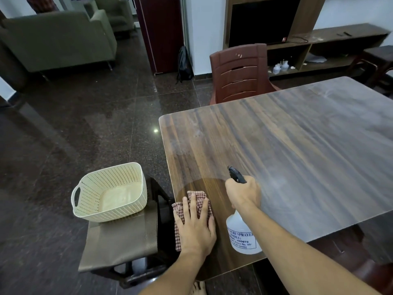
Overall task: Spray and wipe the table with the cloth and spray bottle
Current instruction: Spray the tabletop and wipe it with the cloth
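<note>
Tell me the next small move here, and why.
Probably spray once. The right hand grips the head of the spray bottle, with the nozzle aimed over the table beyond the cloth, which the left hand presses flat at the near corner. The wood looks hazy farther out, so it likely wants misting before wiping.

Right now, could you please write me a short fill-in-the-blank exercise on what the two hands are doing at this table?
1. The left hand presses flat on the checked ____ at the near corner of the table.
2. The right hand grips the head of the white ____.
3. The cream ____ sits on a stool left of the table.
Missing words: cloth; spray bottle; basket.
</note>
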